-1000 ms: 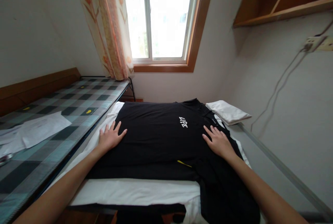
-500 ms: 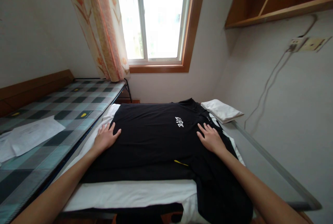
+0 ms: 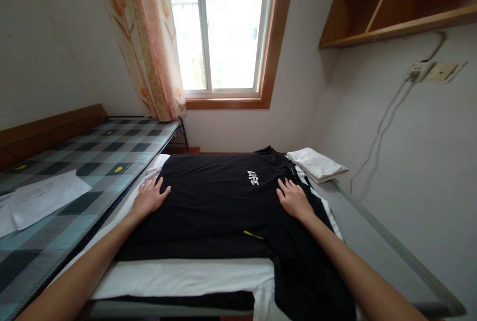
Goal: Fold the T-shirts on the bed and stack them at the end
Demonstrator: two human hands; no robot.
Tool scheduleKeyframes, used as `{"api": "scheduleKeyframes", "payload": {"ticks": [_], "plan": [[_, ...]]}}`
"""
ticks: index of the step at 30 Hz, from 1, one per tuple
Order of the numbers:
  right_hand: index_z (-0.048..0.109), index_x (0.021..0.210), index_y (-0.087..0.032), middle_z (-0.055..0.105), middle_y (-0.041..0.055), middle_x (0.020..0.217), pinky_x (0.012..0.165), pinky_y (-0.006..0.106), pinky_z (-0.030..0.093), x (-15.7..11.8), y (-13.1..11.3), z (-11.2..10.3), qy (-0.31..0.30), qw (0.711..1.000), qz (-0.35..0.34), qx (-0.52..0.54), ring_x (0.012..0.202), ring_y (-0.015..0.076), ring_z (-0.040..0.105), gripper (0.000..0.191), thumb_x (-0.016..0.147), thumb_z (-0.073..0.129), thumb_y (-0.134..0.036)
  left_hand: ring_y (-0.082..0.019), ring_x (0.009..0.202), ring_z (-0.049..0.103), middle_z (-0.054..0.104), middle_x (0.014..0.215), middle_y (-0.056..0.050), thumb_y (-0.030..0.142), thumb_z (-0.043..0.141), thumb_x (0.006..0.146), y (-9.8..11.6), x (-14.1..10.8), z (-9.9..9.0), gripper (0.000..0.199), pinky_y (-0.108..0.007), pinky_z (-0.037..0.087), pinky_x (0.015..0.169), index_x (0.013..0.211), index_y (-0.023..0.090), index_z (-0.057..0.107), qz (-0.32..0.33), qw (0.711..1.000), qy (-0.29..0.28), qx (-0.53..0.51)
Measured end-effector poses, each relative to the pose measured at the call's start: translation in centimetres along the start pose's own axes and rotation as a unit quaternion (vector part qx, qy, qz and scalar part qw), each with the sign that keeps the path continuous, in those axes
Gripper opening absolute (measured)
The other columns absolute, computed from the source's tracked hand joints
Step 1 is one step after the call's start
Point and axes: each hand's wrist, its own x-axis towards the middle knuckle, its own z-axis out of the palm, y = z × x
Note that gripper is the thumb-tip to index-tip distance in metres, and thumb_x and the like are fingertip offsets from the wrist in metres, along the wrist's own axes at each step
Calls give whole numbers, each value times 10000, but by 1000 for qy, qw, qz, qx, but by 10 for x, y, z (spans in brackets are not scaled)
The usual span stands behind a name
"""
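Note:
A black T-shirt (image 3: 208, 201) lies spread sideways in front of me, with white lettering near its neck end and a small yellow mark lower down. My left hand (image 3: 149, 198) rests on the shirt's hem end, fingers spread, partly over the white cloth (image 3: 179, 277) that shows beneath. On the neck end, my right hand (image 3: 295, 199) lies flat with its fingers apart. Neither hand grips anything. One black sleeve hangs toward me at the lower right. The white cloth under the shirt shows along the near side and both ends.
A bed with a checked mattress (image 3: 137, 149) stands on the left, with white papers (image 3: 48, 201) on it. Folded white cloth (image 3: 316, 163) lies at the far right corner, beside a grey metal rail (image 3: 395, 241). A wooden shelf (image 3: 402, 23) and a socket with a cord hang on the right wall.
The view has tilted up slightly. My right hand and the shirt's neck end appear a little further left; both hands still lie flat on the shirt.

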Motion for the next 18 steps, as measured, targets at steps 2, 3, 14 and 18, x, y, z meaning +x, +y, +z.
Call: {"api": "scheduleKeyframes", "payload": {"ticks": [2, 3, 14, 18], "plan": [[436, 1456, -115, 421, 165, 1493, 1126, 442, 269, 6, -4, 0, -1, 1000, 0, 8, 1389, 279, 370, 564, 964, 310, -359, -373, 1436, 257, 320, 1548, -191, 581, 268, 918, -3, 7, 2, 756, -484, 226, 1148, 1499, 101, 342, -2, 1000, 0, -1], [434, 1458, -115, 417, 166, 1496, 1126, 440, 269, 10, -5, 0, -3, 1000, 1, 10, 1390, 279, 369, 565, 964, 309, -361, -370, 1437, 257, 319, 1549, -192, 580, 266, 918, -4, 10, 3, 758, -481, 227, 1149, 1499, 99, 339, -4, 1000, 0, 0], [438, 1455, -111, 419, 175, 1493, 1126, 432, 264, 49, -9, 9, -3, 1000, -1, 23, 1389, 285, 366, 558, 970, 335, -369, -365, 1421, 299, 356, 1518, -224, 535, 300, 928, -8, 50, 14, 729, -483, 258, 1137, 1472, 56, 380, 7, 999, 34, 12], [445, 1450, -103, 429, 187, 1483, 1118, 428, 278, 65, -9, 9, -3, 1000, -2, 28, 1383, 294, 374, 557, 970, 351, -369, -358, 1417, 314, 379, 1509, -215, 529, 304, 929, -5, 65, 16, 719, -478, 272, 1130, 1466, 59, 394, 6, 999, 40, 10]]}}
